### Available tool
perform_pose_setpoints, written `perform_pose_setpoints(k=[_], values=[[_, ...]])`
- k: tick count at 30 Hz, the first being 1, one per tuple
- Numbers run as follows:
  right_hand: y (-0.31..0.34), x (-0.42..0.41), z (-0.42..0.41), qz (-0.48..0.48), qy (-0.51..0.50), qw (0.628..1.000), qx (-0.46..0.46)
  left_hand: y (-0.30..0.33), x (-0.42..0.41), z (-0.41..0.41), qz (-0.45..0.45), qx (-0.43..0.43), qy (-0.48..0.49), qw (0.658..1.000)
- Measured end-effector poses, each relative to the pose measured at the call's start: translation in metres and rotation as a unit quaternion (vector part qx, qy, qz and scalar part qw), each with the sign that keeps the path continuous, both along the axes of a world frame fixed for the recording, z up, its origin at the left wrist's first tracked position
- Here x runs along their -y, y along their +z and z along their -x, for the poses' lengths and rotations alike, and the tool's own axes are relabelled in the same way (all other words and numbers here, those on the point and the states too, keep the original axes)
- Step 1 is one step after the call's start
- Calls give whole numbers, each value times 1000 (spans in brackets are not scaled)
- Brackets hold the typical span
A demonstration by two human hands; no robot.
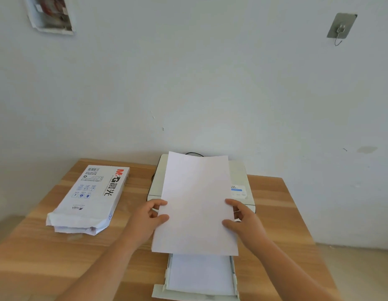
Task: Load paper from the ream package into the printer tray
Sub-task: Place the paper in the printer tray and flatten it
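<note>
While both hands, left hand [153,213] and right hand [238,216], pinch the paper stack [196,203] by its side edges above the pulled-out printer tray [165,285], it's a bit skewed, so it'll probably snag on the tray's guides when lowered.

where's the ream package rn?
In the head view the ream package lies flat on the wooden table, left of the printer and the left hand, its torn end facing the person.
</note>
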State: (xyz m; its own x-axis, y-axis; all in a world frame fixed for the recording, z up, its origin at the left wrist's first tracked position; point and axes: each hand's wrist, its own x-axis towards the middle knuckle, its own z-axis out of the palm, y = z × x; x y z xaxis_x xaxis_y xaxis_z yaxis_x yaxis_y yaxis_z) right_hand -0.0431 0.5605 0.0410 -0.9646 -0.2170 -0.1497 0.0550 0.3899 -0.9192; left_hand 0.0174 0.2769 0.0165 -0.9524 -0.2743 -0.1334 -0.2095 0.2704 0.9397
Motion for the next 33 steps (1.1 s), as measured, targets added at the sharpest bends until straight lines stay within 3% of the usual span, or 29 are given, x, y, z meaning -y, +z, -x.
perform_pose_setpoints(k=[10,33], values=[[-7,-41,15,13,29,999,33,-2,-43,-2,-4,19,9,1000],[-75,-73,-106,150,-33,961,232,-56,-44,-101,-87,130,-58,986]])
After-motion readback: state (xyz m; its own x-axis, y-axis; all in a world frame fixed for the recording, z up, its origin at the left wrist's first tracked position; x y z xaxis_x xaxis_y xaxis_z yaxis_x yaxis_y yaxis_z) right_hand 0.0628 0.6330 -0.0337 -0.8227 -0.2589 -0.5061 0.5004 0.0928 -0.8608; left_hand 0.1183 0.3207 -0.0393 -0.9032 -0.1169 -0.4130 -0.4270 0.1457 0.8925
